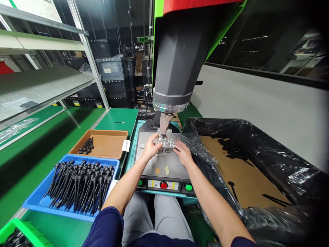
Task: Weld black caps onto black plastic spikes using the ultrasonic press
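Clear, crinkled plastic film (168, 142) lies between your hands above the flat grey metal plate (151, 168), just below the tapered metal tool tip (165, 121) of the machine. Your left hand (151, 148) is at the film's left end, thumb and forefinger spread apart at its edge; whether they grip it cannot be told. Your right hand (183, 153) is at its right end, fingers extended close together; their grip likewise cannot be determined. Left of the plate, note the blue plastic tray (36, 199) of long black headed parts (82, 185) and, behind it, the shallow brown tray (110, 140) containing a few more. Right of the plate is the box lined with black plastic (246, 181). At the plate's front edge, locate the round red button (163, 185).
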### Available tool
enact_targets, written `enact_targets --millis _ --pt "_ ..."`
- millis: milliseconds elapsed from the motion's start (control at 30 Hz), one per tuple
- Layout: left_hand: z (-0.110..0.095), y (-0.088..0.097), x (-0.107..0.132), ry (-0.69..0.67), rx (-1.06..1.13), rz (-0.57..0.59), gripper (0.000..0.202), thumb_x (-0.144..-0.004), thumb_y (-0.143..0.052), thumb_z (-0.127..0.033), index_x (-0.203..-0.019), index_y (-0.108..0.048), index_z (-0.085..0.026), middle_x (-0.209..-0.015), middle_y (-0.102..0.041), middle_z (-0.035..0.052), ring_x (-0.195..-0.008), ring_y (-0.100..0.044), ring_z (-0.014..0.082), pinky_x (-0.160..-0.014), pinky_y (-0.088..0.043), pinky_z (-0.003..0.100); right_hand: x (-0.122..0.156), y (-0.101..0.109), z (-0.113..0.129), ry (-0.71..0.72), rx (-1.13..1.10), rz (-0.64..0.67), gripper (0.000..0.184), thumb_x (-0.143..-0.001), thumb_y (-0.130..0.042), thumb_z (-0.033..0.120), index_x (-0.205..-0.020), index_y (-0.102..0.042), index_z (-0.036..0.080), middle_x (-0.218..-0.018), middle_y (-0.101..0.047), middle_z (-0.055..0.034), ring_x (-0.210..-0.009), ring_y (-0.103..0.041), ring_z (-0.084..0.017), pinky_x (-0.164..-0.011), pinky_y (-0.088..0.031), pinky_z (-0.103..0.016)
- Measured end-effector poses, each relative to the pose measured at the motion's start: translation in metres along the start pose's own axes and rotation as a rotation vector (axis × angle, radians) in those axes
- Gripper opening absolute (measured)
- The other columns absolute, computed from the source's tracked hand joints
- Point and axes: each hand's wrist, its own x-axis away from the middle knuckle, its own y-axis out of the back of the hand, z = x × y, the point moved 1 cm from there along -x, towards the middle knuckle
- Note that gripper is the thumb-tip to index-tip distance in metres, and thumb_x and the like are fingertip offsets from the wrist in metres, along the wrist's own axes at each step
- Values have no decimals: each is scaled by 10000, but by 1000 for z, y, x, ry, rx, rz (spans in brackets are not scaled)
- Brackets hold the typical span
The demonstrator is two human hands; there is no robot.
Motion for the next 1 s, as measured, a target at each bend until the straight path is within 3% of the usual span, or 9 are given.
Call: enact_targets --millis 133,300,467,533,633,700,767,867,1000 --pt "-7 1 7 42 95 22 669 -731 -724 -283 -1365 -516 -227 -1425 -461 167 -627 -605 93 -625 -568 320 6 5 -3 -44 -11 -20 420 -580 -795 315 -981 -689 251 -1154 -661 -81 -1146 -568 -272 -912 -514 -429" --pt "-19 2 14 97 144 29 751 -743 -734 -313 -1430 -430 -286 -1488 -381 154 -679 -654 122 -659 -573 340 16 5 -4 -59 -20 -29 436 -541 -820 316 -950 -689 241 -1121 -669 -74 -1097 -594 -263 -879 -531 -410" --pt "-15 15 31 109 116 -83 822 -765 -716 -307 -1480 -310 -300 -1508 -351 164 -743 -649 119 -692 -561 309 39 17 -8 -59 120 -14 442 -546 -786 373 -944 -675 216 -1101 -678 -103 -982 -635 -267 -820 -535 -409" --pt "-5 26 51 88 57 -196 731 -795 -681 -304 -1451 -362 -253 -1443 -440 160 -832 -642 133 -751 -550 299 55 33 -10 -3 282 -23 436 -600 -740 429 -965 -676 198 -1093 -679 -123 -957 -634 -275 -819 -527 -430" --pt "21 46 94 66 -124 -357 550 -840 -610 -299 -1365 -469 -214 -1353 -519 141 -1054 -605 193 -878 -522 334 88 69 -14 248 665 -75 410 -747 -601 500 -1007 -681 194 -1099 -668 -134 -985 -617 -288 -894 -487 -482" --pt "42 59 127 53 -314 -397 534 -841 -595 -304 -1356 -478 -223 -1372 -501 129 -1215 -524 241 -989 -472 397 110 93 -19 445 902 -134 420 -803 -549 512 -1052 -681 201 -1193 -621 -139 -1119 -557 -313 -1003 -406 -520" --pt "64 69 155 63 -484 -402 575 -819 -618 -327 -1365 -472 -221 -1391 -484 130 -1313 -440 279 -1087 -385 462 129 114 -29 525 1056 -183 500 -821 -530 551 -1154 -650 197 -1298 -549 -150 -1228 -480 -337 -1070 -331 -539" --pt "92 78 182 94 -583 -319 643 -806 -636 -365 -1398 -437 -210 -1428 -453 138 -1359 -394 296 -1139 -318 492 146 136 -50 423 1118 -179 706 -814 -509 625 -1355 -508 172 -1380 -470 -177 -1283 -440 -356 -1069 -348 -529" --pt "110 89 192 106 -575 -229 657 -825 -624 -381 -1428 -412 -228 -1464 -429 125 -1368 -393 281 -1140 -327 476 153 148 -70 226 1099 -103 856 -809 -502 643 -1492 -298 169 -1468 -395 -171 -1344 -390 -352 -1060 -382 -486"
